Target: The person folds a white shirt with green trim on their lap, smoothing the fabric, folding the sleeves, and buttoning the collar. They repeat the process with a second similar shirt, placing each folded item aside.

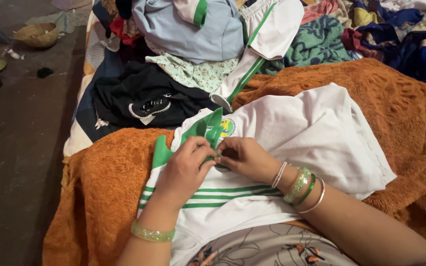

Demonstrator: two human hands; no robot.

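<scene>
Beyond your hands, a heap of clothes (232, 34) crowds the far side, with a black garment (144, 96) lying just past the shirt. Your left hand (183, 170) and right hand (245, 157) meet at the green collar (200, 130) of the white shirt (311, 133), fingers pinched together on it; the pinched spot itself is hidden. The shirt lies on an orange blanket (99, 182). To the left, the dark floor (16, 148) holds a basket (38, 34).
</scene>
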